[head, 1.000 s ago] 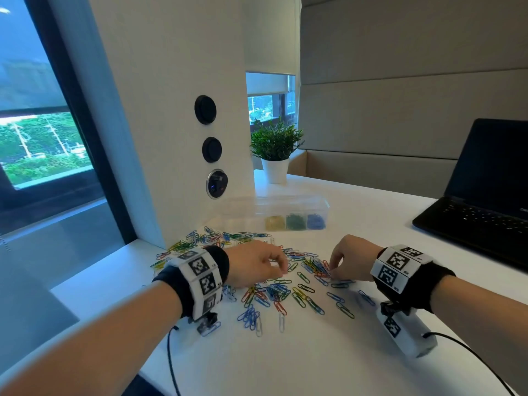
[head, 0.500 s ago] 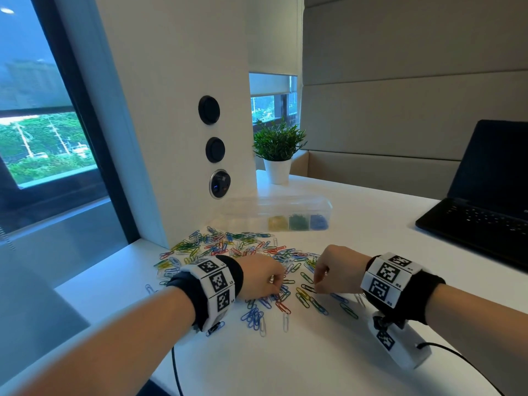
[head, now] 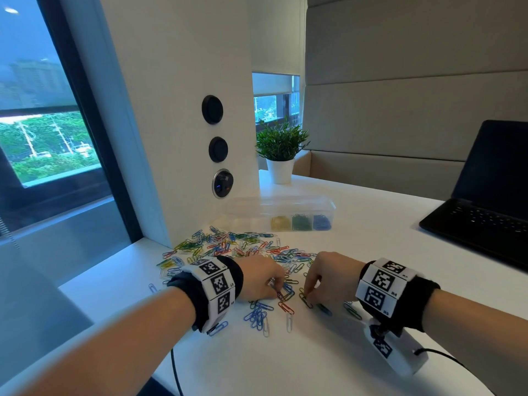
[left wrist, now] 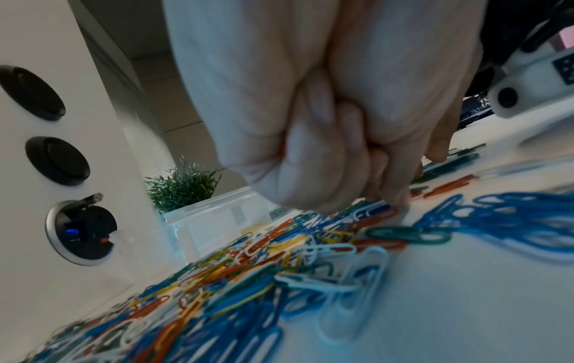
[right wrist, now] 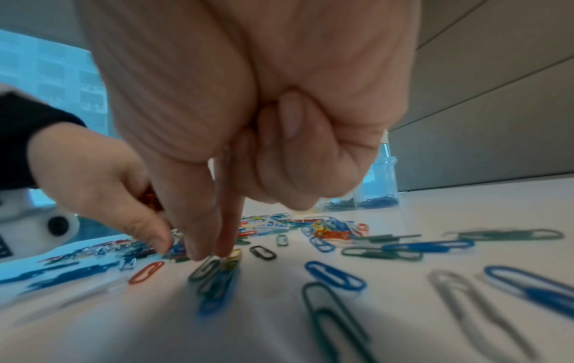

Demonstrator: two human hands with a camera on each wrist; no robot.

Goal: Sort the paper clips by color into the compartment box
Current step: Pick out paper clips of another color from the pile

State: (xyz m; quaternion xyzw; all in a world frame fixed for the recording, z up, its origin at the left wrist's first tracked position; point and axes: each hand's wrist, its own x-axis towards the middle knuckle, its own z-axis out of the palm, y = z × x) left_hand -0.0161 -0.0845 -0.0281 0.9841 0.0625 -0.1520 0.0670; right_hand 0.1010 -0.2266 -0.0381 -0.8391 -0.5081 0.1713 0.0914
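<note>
Here, white table [head: 357, 224], window [head: 43, 124], laptop [head: 485, 207]

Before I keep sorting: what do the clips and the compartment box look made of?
Paper clips: probably wire with a glossy coloured coating, judging by the thin bent loops in solid blue, red, green, yellow and white. Compartment box: apparently clear, smooth plastic; the sorted yellow, green and blue clips show through its walls.

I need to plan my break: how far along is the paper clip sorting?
Early on. Done: the compartment box holds small yellow, green and blue batches. In hand: the left hand holds red clips while reaching into the pile, and the right hand has its fingertips on a green clip. Left: most of the mixed pile on the table.
</note>
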